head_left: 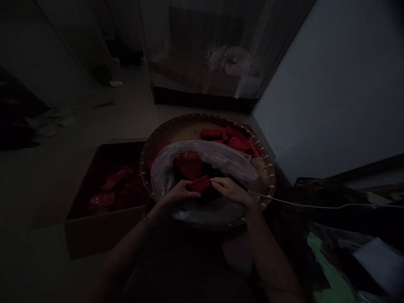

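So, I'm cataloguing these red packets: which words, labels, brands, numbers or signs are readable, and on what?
No text can be read.
Red packet in the plastic bag: pale marks, too small and blurred.
Red packets in the cardboard box: pale marks, too blurred.
Held red packet: none visible.

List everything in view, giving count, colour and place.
Tray: one, tan, centre
Tray packets: several, red, mostly tray's far right
Bag: one, whitish, in the tray
Bag packets: at least one, red, inside the bag
Held packet: one, red, between the hands
Box: one, brown, left of the tray
Box packets: several, red, inside the box
Cord: one, white, right
Wall: one, greyish, upper right
Left hand: one, bare, packet's left
Right hand: one, bare, packet's right
Elsewhere: too dark
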Demonstrator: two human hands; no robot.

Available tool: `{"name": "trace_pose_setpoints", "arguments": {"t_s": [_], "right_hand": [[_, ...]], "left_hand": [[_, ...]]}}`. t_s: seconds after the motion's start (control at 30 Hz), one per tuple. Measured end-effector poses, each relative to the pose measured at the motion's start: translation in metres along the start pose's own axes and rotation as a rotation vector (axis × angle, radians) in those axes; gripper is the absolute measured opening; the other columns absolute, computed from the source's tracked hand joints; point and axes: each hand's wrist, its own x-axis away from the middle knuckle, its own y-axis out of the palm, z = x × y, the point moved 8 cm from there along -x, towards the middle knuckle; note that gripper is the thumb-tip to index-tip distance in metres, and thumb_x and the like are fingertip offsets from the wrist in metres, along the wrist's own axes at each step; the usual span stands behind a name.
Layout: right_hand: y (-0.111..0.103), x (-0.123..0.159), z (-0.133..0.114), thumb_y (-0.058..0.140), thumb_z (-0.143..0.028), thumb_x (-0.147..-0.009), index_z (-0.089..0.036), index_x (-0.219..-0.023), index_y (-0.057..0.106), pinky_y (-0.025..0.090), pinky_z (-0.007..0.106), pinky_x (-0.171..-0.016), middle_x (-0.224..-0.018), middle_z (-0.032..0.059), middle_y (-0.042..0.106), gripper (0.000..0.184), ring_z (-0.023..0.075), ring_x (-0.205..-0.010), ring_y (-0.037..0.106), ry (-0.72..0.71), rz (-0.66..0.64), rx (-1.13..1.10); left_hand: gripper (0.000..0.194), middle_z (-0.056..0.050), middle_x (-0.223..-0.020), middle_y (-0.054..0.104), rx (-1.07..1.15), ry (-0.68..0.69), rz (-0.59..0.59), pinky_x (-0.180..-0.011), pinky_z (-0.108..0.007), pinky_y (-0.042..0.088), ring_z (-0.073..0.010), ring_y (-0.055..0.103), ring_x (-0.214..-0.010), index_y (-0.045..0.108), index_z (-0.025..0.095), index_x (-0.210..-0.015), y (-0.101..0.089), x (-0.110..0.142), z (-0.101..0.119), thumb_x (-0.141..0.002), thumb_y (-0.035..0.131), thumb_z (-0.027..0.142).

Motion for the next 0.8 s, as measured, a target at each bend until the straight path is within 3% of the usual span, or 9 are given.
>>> {"name": "trace_pose_setpoints", "arguments": {"t_s": [0.1,0.23,0.4,0.67,0.8], "right_hand": [[0.004,0.000,-0.009,0.050,-0.042,-0.084,-0.019,-0.087,0.070,0.046,0.028,-0.070,-0.085,0.0025,0.070,0.030,0.0184,-0.076,0.060,-0.045,-0.051,0.036],[-0.009,-0.002,-0.002,0.059,-0.039,-0.079,-0.018,-0.073,0.069,0.044,0.027,-0.065,-0.075,0.0029,0.069,0.024,0.0175,-0.068,0.060,-0.003,0.181,0.047],[-0.010,-0.004,0.000,0.053,-0.034,-0.084,-0.019,-0.067,0.066,0.042,0.025,-0.061,-0.069,0.0015,0.064,0.026,0.0144,-0.063,0.057,-0.056,0.238,0.094],[0.017,-0.011,0.009,0.063,-0.028,-0.079,-0.018,-0.074,0.070,0.045,0.027,-0.065,-0.082,0.0047,0.064,0.013,0.0158,-0.071,0.059,-0.057,0.096,0.200],[0.012,-0.008,0.005,0.061,-0.030,-0.081,-0.019,-0.077,0.071,0.045,0.026,-0.067,-0.084,0.0038,0.063,0.015,0.0158,-0.076,0.060,-0.087,0.091,0.183]], "left_hand": [[0.033,0.001,-0.059,0.060,0.006,-0.019,0.038,-0.051,-0.019,0.036,-0.0084,0.049,-0.052,0.067,0.008,-0.079,-0.003,0.002,-0.001,-0.059,0.076,0.033],[0.031,0.002,-0.055,0.058,0.000,-0.055,0.033,-0.046,-0.019,0.034,-0.0082,0.048,-0.047,0.067,0.008,-0.076,-0.002,0.005,-0.003,-0.059,0.075,0.032],[0.029,0.003,-0.058,0.058,-0.039,-0.012,0.042,-0.048,-0.018,0.034,-0.0075,0.047,-0.051,0.069,0.009,-0.080,-0.003,0.002,0.001,-0.060,0.075,0.029],[0.041,0.001,-0.066,0.061,-0.045,0.043,-0.078,-0.055,-0.019,0.038,-0.0090,0.050,-0.057,0.067,0.009,-0.093,0.008,0.000,0.000,-0.062,0.075,0.035],[0.040,0.001,-0.066,0.060,-0.042,0.035,-0.041,-0.054,-0.019,0.037,-0.0094,0.049,-0.058,0.068,0.009,-0.089,0.005,-0.001,-0.003,-0.060,0.075,0.035]]}}
